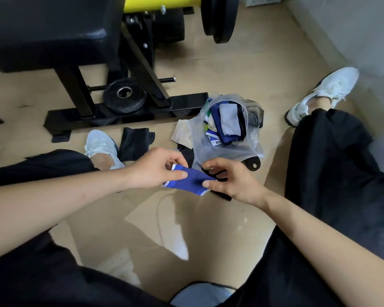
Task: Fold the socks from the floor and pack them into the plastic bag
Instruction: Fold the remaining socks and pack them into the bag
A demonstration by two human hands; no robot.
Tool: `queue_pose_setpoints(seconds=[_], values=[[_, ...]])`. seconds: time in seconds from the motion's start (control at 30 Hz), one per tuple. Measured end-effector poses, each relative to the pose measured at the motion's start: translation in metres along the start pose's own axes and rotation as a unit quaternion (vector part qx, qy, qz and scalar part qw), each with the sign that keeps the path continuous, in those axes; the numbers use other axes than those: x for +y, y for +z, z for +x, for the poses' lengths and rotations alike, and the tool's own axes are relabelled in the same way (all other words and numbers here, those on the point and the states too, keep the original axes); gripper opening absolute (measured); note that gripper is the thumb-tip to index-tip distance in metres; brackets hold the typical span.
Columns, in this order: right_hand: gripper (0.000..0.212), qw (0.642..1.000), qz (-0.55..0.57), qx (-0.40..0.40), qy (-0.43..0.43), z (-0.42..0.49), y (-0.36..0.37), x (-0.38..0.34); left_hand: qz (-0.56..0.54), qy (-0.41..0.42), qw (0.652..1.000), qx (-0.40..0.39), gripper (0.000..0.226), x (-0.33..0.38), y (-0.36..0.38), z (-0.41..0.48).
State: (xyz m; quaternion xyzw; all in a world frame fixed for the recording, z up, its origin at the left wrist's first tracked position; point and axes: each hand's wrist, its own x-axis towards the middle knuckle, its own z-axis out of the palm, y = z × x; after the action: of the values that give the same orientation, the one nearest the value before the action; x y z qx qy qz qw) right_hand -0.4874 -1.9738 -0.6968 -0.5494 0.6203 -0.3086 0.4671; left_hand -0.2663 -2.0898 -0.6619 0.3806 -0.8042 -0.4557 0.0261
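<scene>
A blue sock with white trim [190,180] is stretched between both hands just above the floor. My left hand [157,170] pinches its left end, and my right hand [228,179] pinches its right end. Right behind them lies a clear plastic bag [222,149] with several folded socks inside, blue, grey and white. A black sock [134,142] lies on the floor left of the bag. A beige sock [182,131] sticks out at the bag's left edge. More black fabric [220,193] lies under my right hand.
A black weight bench frame [129,111] with a weight plate [124,98] stands behind the socks. My legs in black trousers and white shoes [324,94] [102,147] flank the work spot. A black tag with a hole [252,163] lies by the bag.
</scene>
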Motion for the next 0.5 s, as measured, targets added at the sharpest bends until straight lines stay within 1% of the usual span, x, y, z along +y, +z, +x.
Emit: queue_pose_setpoints(seconds=[0.07, 0.13, 0.2, 0.37, 0.5], values=[[0.013, 0.998, 0.060, 0.012, -0.027, 0.001, 0.003, -0.004, -0.057, -0.001, 0.998, 0.032, 0.006, 0.007, 0.001, -0.003], [0.011, 0.993, 0.107, 0.047, -0.034, 0.002, 0.002, -0.003, -0.112, -0.025, 0.990, 0.081, 0.008, 0.012, 0.005, -0.001], [0.010, 0.988, 0.138, 0.070, -0.031, 0.002, -0.002, -0.003, -0.141, -0.056, 0.982, 0.116, 0.010, 0.014, 0.008, 0.004], [0.013, 0.982, 0.141, 0.116, -0.039, 0.004, -0.011, 0.004, -0.127, -0.107, 0.971, 0.171, 0.018, 0.013, 0.016, 0.015], [0.014, 0.974, 0.161, 0.158, -0.021, 0.007, -0.006, 0.000, -0.074, -0.097, 0.971, 0.208, 0.019, 0.016, 0.024, 0.017]])
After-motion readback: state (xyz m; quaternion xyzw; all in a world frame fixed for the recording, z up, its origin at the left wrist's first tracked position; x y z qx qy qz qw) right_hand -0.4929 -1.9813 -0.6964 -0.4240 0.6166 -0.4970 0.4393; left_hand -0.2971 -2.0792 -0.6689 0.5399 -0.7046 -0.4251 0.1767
